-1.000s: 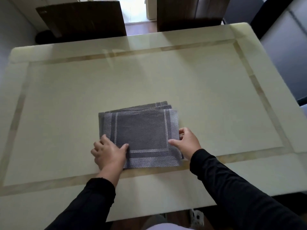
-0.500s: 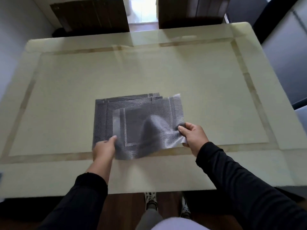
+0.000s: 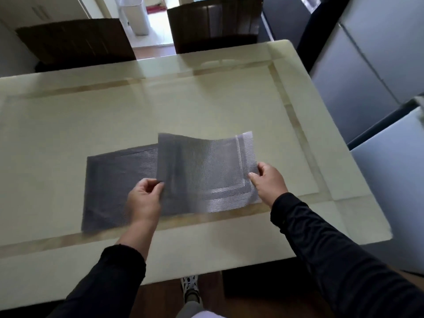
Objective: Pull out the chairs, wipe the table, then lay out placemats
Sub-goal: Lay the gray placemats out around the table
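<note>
Cream counter [image 3: 206,106] with tan inlaid border; two dark chairs [image 3: 75,41] at its far edge. Grey placemat stack [image 3: 114,184] lies flat, near centre-left. Top placemat [image 3: 206,171], raised and bowed, overlaps the stack's right side. Left hand [image 3: 143,200] pinches its left edge; right hand [image 3: 268,182] pinches its right edge, fingers curled.

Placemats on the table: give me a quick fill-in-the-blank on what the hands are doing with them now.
1. The top placemat is held by ____ hands.
2. The right hand pinches that placemat's ____ edge.
3. The left hand grips its left edge, over the stack lying on the ____.
4. Beyond the table stand ____ dark chairs.

Missing words: both; right; table; two
</note>
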A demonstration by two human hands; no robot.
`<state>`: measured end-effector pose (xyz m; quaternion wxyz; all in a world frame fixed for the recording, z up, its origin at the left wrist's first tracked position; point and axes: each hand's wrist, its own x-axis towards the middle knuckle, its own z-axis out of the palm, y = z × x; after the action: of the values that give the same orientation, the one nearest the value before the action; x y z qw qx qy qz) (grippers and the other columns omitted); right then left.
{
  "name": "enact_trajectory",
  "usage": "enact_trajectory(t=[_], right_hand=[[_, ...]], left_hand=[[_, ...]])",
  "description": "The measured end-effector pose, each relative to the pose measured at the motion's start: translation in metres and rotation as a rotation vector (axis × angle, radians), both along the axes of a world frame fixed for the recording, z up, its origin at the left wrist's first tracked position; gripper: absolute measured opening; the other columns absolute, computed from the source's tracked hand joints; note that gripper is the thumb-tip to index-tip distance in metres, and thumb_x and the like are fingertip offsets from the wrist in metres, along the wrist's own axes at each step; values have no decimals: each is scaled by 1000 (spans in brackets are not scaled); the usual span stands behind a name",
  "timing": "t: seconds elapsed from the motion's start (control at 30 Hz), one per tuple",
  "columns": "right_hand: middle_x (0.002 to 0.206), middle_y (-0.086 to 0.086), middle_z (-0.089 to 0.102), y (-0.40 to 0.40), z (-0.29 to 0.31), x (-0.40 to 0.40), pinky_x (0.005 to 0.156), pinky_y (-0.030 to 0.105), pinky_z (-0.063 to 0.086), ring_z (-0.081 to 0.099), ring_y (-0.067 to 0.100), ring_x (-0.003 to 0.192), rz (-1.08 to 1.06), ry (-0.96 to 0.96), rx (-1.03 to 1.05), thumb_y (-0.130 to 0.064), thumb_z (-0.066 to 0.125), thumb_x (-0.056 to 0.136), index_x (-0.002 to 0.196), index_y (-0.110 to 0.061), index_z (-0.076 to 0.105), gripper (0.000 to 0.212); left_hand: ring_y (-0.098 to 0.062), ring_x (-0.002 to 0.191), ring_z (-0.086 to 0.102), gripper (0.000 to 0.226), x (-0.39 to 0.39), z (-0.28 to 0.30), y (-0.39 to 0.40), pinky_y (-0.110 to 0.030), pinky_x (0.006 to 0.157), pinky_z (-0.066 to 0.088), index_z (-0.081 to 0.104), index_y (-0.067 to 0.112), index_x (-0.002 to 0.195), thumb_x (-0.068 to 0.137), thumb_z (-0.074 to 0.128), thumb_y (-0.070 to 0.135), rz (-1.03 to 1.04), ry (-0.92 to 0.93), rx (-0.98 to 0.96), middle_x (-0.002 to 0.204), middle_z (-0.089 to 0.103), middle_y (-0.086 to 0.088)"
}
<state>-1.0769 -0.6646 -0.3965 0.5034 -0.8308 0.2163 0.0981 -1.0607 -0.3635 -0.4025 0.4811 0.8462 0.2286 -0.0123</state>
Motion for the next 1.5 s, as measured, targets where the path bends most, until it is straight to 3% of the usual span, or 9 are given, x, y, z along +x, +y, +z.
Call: enact_trajectory(t=[0.17, 0.27, 0.33, 0.5, 0.77, 1.13, 1.3, 1.5], right_hand=[[115, 0, 70, -63, -2, 0, 97, 33, 50, 65, 20, 102, -115, 20, -189, -7, 52, 91, 124, -14, 63, 36], [104, 2, 70, -94, -8, -4, 86, 25, 47, 64, 22, 94, -232, 24, -248, -6, 58, 91, 115, -12, 67, 26], [102, 6, 71, -108, -16, -8, 85, 27, 46, 65, 26, 93, -278, 38, -279, -8, 62, 91, 112, -11, 69, 22], [102, 6, 72, -125, -40, -15, 85, 29, 49, 65, 25, 93, -366, 56, -274, -15, 68, 90, 110, -11, 69, 21], [94, 0, 63, -140, -52, -17, 75, 24, 38, 57, 21, 84, -444, 48, -272, -14, 70, 90, 105, -11, 63, 17], [92, 3, 66, -146, -66, -15, 72, 26, 40, 59, 23, 81, -461, 42, -359, -17, 70, 90, 97, -12, 63, 12], [96, 7, 65, -148, -70, -14, 73, 25, 35, 51, 21, 86, -445, 35, -445, -18, 72, 89, 91, -14, 62, 11], [99, 5, 66, -150, -74, -15, 76, 30, 40, 57, 31, 98, -428, 45, -490, -26, 73, 88, 93, -19, 60, 16]], left_hand=[[-10, 63, 62, 6, 6, -13, -74, -20, 62, 52, 71, 16, 84, 87, 75, 12, -45, 43, -198, 75, 69, 2], [-19, 65, 72, 7, 7, -31, -103, -34, 74, 60, 73, 18, 83, 88, 74, 13, -72, 151, -250, 76, 75, 0], [-21, 69, 75, 5, 7, -42, -112, -44, 79, 61, 74, 21, 83, 87, 76, 19, -83, 211, -210, 74, 76, 3], [-16, 67, 71, 7, 3, -52, -121, -41, 78, 62, 75, 25, 77, 84, 78, 27, -39, 259, -71, 68, 74, 7], [-18, 70, 72, 8, 2, -61, -131, -42, 74, 62, 76, 28, 77, 78, 82, 33, -7, 309, -17, 71, 74, 9], [-16, 69, 70, 15, 5, -54, -142, -31, 67, 58, 72, 25, 82, 80, 81, 36, -48, 324, 120, 75, 73, 7], [-15, 70, 70, 18, 5, -52, -143, -30, 66, 57, 71, 24, 79, 78, 82, 40, -15, 335, 137, 74, 72, 7], [-14, 70, 69, 19, 6, -47, -145, -24, 59, 49, 71, 24, 80, 79, 81, 41, -24, 358, 163, 75, 72, 7]])
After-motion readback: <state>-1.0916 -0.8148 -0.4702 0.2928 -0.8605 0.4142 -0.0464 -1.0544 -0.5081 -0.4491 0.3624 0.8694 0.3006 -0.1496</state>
